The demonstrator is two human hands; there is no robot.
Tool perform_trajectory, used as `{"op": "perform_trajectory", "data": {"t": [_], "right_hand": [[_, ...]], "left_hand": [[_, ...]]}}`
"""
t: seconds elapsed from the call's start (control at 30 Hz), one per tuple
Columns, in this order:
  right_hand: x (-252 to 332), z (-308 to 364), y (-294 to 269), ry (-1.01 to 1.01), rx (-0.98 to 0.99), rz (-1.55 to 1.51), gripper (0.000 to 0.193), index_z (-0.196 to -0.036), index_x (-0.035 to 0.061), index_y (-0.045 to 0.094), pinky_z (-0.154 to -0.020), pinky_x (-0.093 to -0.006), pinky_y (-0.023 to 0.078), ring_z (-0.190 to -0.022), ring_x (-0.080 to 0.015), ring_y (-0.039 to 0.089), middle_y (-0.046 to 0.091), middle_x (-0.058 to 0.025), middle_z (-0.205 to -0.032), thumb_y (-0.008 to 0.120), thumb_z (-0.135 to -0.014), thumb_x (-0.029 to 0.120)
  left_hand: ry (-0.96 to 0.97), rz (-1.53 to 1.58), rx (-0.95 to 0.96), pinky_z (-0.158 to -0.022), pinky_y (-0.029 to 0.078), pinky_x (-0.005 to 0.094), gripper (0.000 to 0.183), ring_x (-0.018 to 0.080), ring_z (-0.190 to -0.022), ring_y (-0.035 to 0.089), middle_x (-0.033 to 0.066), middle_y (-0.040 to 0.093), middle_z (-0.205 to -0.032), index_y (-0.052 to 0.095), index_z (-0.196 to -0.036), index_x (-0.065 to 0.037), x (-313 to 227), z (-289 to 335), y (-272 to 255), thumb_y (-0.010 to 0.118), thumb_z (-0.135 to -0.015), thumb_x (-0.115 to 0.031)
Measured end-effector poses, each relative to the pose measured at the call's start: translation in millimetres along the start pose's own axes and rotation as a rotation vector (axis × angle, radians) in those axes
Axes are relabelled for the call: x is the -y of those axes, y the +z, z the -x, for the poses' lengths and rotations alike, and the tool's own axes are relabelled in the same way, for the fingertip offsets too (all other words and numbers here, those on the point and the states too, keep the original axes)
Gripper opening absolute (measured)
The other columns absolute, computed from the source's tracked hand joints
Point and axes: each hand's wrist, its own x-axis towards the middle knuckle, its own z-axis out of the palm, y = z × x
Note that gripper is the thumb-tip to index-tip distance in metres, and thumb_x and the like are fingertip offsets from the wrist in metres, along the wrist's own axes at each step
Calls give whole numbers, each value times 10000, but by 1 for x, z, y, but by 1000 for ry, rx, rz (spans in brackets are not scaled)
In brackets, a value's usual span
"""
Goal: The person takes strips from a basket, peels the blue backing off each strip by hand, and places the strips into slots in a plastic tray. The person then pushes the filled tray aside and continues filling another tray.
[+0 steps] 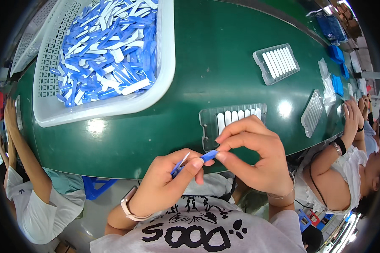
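My left hand is closed around small flat blue-and-white strips; a blue strip sticks out from its thumb and forefinger. The far end of that strip is pinched between the thumb and forefinger of my right hand. Another blue piece and a white edge show between the left fingers, partly hidden. Just beyond my right hand lies a clear plastic tray with several white rounded strips in its slots, its near side covered by my fingers.
A white perforated basket heaped with blue and white strips stands at the far left of the green table. Another filled clear tray and a slotted tray lie to the right. Co-workers' arms flank the table on both sides.
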Motion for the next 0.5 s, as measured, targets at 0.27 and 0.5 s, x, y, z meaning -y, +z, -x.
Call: {"op": "perform_trajectory", "data": {"t": [0.27, 0.5], "right_hand": [[-14, -9, -2, -356, 25, 59, 230, -912, 46, 715, -656, -289, 453, -740, -187, 598, 694, -74, -889, 726, -693, -22], [-22, -18, 2, -459, -6, -12, 186, -842, 74, 721, -598, -279, 399, -679, -154, 544, 688, -35, -900, 766, -661, 77]], "left_hand": [[-25, 253, -32, -402, 252, 203, 145, 18, -441, 345, 40, 599, -643, 508, -933, -36, -1, 0, -9, 507, -964, -177], [-114, 528, 24, -384, 238, 211, 142, 42, -419, 351, 67, 583, -642, 503, -930, -30, -1, -4, -14, 542, -947, -165]]}}
